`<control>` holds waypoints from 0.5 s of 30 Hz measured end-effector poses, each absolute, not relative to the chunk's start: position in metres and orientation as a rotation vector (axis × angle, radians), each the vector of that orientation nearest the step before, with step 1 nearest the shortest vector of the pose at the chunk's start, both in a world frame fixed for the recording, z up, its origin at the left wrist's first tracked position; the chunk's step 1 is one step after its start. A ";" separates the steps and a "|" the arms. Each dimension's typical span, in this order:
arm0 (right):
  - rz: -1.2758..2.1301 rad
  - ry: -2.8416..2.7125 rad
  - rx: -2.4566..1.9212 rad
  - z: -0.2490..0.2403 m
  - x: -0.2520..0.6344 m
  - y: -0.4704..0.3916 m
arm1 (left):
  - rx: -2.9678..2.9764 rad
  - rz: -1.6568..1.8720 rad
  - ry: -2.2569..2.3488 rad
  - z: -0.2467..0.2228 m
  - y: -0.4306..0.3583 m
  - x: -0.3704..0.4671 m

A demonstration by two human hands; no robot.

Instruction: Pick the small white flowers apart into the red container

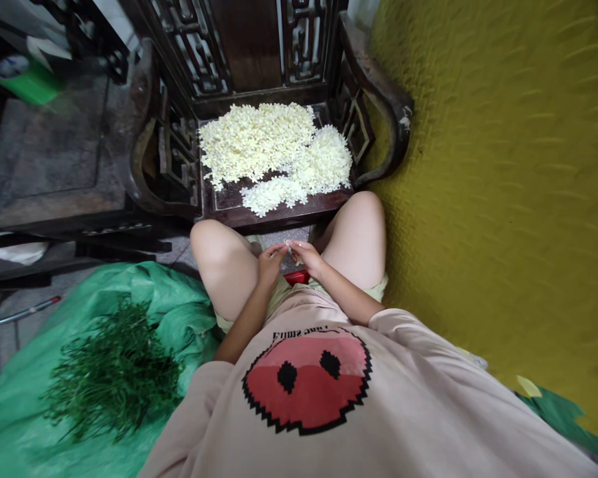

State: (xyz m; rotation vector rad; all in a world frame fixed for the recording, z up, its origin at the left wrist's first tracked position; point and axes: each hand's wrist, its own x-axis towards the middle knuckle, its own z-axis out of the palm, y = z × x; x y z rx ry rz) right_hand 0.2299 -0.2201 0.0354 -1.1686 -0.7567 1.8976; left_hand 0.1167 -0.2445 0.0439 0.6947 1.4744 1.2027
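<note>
My left hand (270,257) and my right hand (306,255) meet between my knees, fingers pinched together. A tiny white flower (288,245) shows where the fingertips of both hands come together; its details are too small to make out. In front of them, a dark wooden armchair seat (229,202) bears a wide heap of cream-white flowers (259,139). A second pile of flowers (323,159) lies on the right, and a smaller patch of whiter flowers (274,194) lies near the seat's front edge. Something red (298,277) is partly hidden beneath my wrists.
At my left, a green plastic sheet (179,292) carries a bundle of thin green stems (119,372). A dark wooden table (50,146) with a green roll (27,79) stands farther left. The yellow textured wall (498,199) runs close on my right, beside the chair's curved arm (396,119).
</note>
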 end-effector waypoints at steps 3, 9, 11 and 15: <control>1.894 -0.755 -1.171 0.034 0.230 -0.220 | 0.714 1.213 1.488 0.043 -0.245 0.116; 1.900 -0.753 -1.187 0.039 0.229 -0.221 | 0.771 1.213 1.508 0.047 -0.245 0.116; 1.905 -0.745 -1.191 0.040 0.229 -0.221 | 0.824 1.195 1.545 0.049 -0.246 0.115; 1.881 -0.744 -1.208 0.040 0.229 -0.222 | 1.021 1.176 1.668 0.052 -0.248 0.115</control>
